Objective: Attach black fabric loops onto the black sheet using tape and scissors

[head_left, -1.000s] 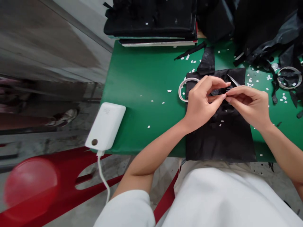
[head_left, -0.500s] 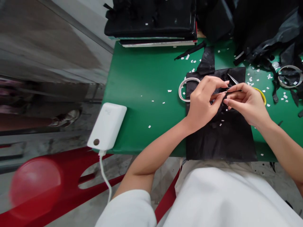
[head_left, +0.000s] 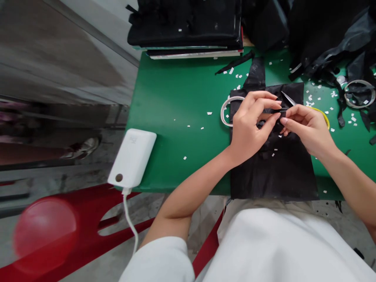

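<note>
My left hand (head_left: 251, 121) and my right hand (head_left: 305, 127) meet fingertip to fingertip over a black fabric piece (head_left: 273, 168) lying on the green table (head_left: 176, 102). Both hands pinch a small dark strip (head_left: 277, 110) between them. A thin metal point, like tweezers or scissor tips (head_left: 289, 98), sticks up just behind my right fingers. A white ring (head_left: 225, 111) lies under the fabric's left edge, and a yellow ring (head_left: 323, 114) shows behind my right hand.
A white power bank (head_left: 132, 156) with a cable sits at the table's near left corner. Black stacked material (head_left: 188, 23) lies at the back, black scraps and a metal ring (head_left: 360, 94) at the right. Small white paper bits dot the table. A red stool (head_left: 47, 231) stands lower left.
My hands have shifted slightly up the fabric. My left fingers have closed further toward my right fingertips on the small dark strip.
</note>
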A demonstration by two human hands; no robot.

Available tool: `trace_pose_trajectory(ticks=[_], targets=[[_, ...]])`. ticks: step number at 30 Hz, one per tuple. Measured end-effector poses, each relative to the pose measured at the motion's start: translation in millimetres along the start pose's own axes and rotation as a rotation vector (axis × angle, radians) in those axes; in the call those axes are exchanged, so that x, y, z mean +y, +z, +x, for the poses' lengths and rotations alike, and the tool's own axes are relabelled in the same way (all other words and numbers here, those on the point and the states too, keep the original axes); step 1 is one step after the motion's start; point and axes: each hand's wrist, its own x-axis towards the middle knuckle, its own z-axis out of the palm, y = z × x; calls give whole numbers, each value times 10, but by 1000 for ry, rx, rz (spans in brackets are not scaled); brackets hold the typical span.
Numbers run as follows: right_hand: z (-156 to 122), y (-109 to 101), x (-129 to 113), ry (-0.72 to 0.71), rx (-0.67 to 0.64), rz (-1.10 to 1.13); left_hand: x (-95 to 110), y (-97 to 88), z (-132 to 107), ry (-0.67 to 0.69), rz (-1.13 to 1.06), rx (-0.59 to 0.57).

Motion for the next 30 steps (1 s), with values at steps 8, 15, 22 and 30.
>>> trace_pose_trajectory(ticks=[8,15,22,30], targets=[[-7,1,72,-182,125,-139,55,-2,21,-38,31,20],[-56,42,36,-227,135,-146,49,16,21,-225,-216,-23],[-78,38,12,-230,186,-216,88,32,25,-351,-265,-64],[-108,80,-33,-253,179,-247,67,39,8,-309,-265,-31]])
